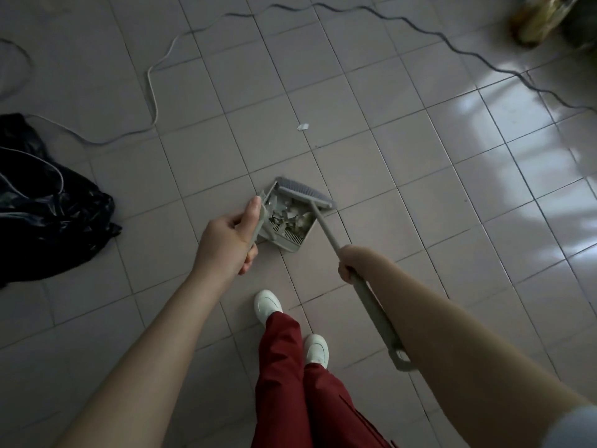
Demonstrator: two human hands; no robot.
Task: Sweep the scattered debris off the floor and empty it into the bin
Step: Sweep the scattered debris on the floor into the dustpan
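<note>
A grey dustpan [292, 242] stands on the tiled floor in the middle of the view, with a heap of torn scraps [287, 216] inside it. My left hand [229, 240] grips the dustpan's upright handle. My right hand [350, 263] holds the long grey broom handle [371, 300]. The broom head [305, 192] lies across the pan's open mouth, its bristles at the pan's far edge. One small white scrap [302, 126] lies on the floor beyond the pan.
A black plastic bag [42, 205] lies crumpled at the left. A pale cable [151, 88] and a dark wavy cable [452, 46] run across the floor farther off. A blurred yellowish object [542, 21] sits top right. My white shoes [268, 303] stand just behind the pan.
</note>
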